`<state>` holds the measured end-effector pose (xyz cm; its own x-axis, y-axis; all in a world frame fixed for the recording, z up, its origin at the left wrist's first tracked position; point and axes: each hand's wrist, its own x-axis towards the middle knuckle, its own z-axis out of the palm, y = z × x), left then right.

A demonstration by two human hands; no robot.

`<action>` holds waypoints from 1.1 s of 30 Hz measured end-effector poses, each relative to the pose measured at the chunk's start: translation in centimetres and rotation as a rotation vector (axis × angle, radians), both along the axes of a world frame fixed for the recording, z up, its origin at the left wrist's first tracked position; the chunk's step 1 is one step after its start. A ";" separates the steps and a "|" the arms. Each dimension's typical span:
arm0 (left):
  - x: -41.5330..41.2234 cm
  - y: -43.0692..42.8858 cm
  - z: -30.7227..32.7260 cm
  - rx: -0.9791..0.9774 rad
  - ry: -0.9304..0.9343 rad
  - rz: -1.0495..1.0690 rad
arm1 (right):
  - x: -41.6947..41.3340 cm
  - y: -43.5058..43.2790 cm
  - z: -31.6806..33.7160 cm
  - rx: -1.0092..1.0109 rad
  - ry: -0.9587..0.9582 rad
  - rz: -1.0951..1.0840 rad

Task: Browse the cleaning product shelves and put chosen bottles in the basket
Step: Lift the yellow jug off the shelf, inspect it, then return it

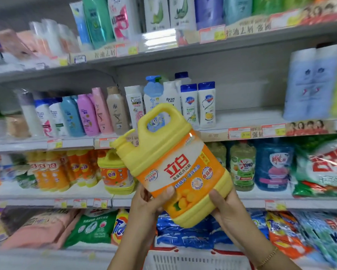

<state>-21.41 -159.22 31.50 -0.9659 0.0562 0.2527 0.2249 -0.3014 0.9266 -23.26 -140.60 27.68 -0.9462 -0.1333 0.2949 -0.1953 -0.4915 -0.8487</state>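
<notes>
While left hand (146,200) and right hand (229,208) grip it, yellow jug (175,166) tilted, basket (193,260) below

One jug (173,168), one basket (193,260), one left hand (148,203), one right hand (230,209).

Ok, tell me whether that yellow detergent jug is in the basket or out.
Out. The left hand and right hand hold the jug tilted, above the basket.

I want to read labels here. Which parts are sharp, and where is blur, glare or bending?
Head view: the yellow jug in the left hand and right hand is sharp, label readable; goods toward both edges are blurred; the shelves bow with the wide lens; the red-and-green bags at right show glare.
</notes>
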 end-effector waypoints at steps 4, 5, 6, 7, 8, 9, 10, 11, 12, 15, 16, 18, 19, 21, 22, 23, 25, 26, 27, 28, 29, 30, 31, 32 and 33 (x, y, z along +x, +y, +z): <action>0.8 -0.2 -0.1 -0.007 -0.015 -0.038 | 1.0 -0.1 0.3 0.019 0.017 -0.064; 0.8 -0.3 -0.3 0.003 -0.023 -0.056 | 1.0 -0.2 -0.1 0.024 0.012 -0.073; 0.7 -0.3 -0.5 0.021 -0.033 -0.071 | 1.1 -0.2 -0.5 0.023 0.004 -0.072; 0.6 -0.3 -0.7 0.047 -0.045 -0.079 | 1.0 -0.3 -1.1 0.016 -0.016 -0.065; 0.4 -0.3 -1.0 0.074 -0.055 -0.082 | 0.8 -0.2 -1.7 0.003 -0.046 -0.046; 0.1 -0.3 -1.3 0.096 -0.062 -0.085 | 0.6 -0.2 -2.3 -0.017 -0.082 -0.013; -0.1 -0.3 -1.5 0.109 -0.069 -0.080 | 0.5 -0.3 -2.7 -0.039 -0.122 0.018; -0.2 -0.3 -1.6 0.114 -0.071 -0.066 | 0.4 -0.5 -3.1 -0.059 -0.154 0.040; -0.4 -0.3 -1.7 0.117 -0.068 -0.042 | 0.2 -0.6 -3.2 -0.069 -0.166 0.045; -1.1 -0.5 -2.0 0.178 -0.056 0.055 | -0.3 -1.0 -2.5 0.037 -0.056 -0.037; -1.3 -0.6 -2.2 0.214 -0.052 0.082 | -0.5 -1.1 -2.4 0.108 0.007 -0.085; -1.7 -0.9 -2.2 0.289 -0.052 0.114 | -0.3 -1.4 -2.6 0.199 0.112 -0.110; -1.7 -1.1 -2.2 0.323 -0.049 0.121 | -0.1 -1.6 -2.9 0.289 0.177 -0.120; -1.7 -1.3 -2.1 0.369 -0.038 0.123 | 0.3 -2.0 -3.4 0.593 0.350 -0.228; -1.6 -1.3 -2.1 0.385 -0.033 0.122 | 0.3 -2.3 -3.6 0.736 0.434 -0.317; -1.4 -1.2 -2.0 0.398 -0.032 0.124 | 0.1 -2.6 -3.7 0.845 0.526 -0.432; -1.2 -1.1 -2.0 0.415 -0.039 0.107 | -0.5 -3.0 -3.7 0.933 0.729 -0.670; -1.1 -1.0 -2.0 0.417 -0.037 0.092 | -0.7 -3.1 -3.7 0.932 0.815 -0.773; -0.9 -0.8 -1.9 0.417 -0.030 0.064 | -0.9 -3.2 -3.7 0.907 0.877 -0.848; -0.8 -0.9 -1.8 0.412 -0.011 0.034 | -0.9 -3.2 -3.6 0.870 0.911 -0.891; -0.7 -0.8 -1.6 0.408 0.016 -0.002 | -0.9 -3.2 -3.4 0.835 0.934 -0.912; -0.6 -0.9 -1.4 0.406 0.051 -0.014 | -1.0 -3.0 -3.1 0.809 0.946 -0.919; -0.4 -0.9 -0.9 0.409 0.084 -0.025 | -0.9 -2.9 -2.8 0.786 0.945 -0.917; -0.4 -0.9 -0.7 0.423 0.111 -0.028 | -0.9 -2.7 -2.4 0.762 0.933 -0.903; -0.2 -0.7 -0.4 0.440 0.125 -0.047 | -0.7 -2.7 -2.1 0.735 0.908 -0.880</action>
<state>-21.65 -159.93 31.14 -0.9256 -0.0390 0.3765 0.3030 -0.6724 0.6753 -23.95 -143.30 25.53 -0.3295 -0.0031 0.9441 -0.7911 0.5468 -0.2743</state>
